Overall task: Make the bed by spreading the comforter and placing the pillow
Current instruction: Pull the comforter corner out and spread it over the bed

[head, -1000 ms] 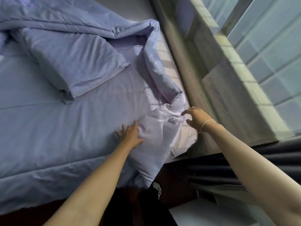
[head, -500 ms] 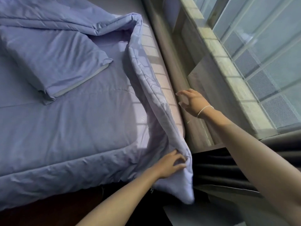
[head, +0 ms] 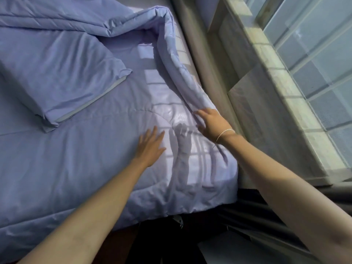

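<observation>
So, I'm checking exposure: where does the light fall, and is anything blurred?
Head view: window light throws a bright grid on the comforter beside the right hand; left hand sits at its edge; floor below is dark; sill lines bow from wide-angle distortion.

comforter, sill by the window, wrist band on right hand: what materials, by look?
Comforter: soft woven fabric, matte lavender-blue, likely padded; it creases and has stitched quilting lines. Window sill: hard pale stone or tile, perhaps marble; mottled surface with joint lines, slight sheen. Wrist band on the right hand: thin pale cord or elastic, too fine to tell.
</observation>
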`<action>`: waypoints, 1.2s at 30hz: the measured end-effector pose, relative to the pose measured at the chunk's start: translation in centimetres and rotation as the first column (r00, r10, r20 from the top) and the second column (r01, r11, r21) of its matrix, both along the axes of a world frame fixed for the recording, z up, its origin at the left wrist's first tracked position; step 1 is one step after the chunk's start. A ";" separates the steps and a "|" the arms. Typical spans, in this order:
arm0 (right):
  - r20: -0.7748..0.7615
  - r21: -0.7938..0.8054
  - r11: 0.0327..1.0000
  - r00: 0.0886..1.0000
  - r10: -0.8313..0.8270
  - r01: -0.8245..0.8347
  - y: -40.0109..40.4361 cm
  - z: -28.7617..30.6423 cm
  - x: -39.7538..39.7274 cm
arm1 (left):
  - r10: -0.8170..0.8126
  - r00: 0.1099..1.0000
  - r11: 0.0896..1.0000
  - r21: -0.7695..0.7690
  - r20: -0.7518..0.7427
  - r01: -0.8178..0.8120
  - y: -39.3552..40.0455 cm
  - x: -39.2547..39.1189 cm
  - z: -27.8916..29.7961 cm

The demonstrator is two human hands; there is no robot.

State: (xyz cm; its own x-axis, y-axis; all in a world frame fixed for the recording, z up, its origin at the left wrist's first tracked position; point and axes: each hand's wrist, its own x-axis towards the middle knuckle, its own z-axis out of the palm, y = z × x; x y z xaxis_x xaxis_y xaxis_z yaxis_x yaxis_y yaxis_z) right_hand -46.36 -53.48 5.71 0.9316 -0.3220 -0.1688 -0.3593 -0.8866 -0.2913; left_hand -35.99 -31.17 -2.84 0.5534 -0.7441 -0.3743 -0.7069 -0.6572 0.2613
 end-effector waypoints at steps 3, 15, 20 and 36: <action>0.028 -0.033 0.999 1.000 0.002 -0.001 1.0 -3.0 2.8 | 0.083 0.996 0.994 0.067 0.043 -0.085 1.0 3.5 -2.5; -0.419 0.025 0.964 0.878 -0.231 0.266 -6.9 -15.0 4.3 | 0.151 0.985 0.979 0.127 0.089 -0.162 2.4 4.3 -8.2; -0.142 -0.055 0.954 0.943 -0.301 0.296 -2.4 -15.3 3.5 | 0.140 0.979 0.982 0.104 0.148 -0.156 2.6 3.9 -8.9; -0.146 -0.159 0.966 0.963 -0.228 0.205 -0.2 -16.9 2.1 | 0.280 0.916 0.960 -0.112 0.288 -0.258 3.7 2.3 -8.9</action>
State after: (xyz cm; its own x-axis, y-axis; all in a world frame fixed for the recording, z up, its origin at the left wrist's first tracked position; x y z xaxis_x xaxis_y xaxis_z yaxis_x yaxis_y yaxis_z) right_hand -44.23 -53.70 -11.18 0.8011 -0.5442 -0.2492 -0.5789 -0.8103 -0.0912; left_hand -33.66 -27.43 -11.70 0.8141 -0.5695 -0.1137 -0.5580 -0.8213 0.1187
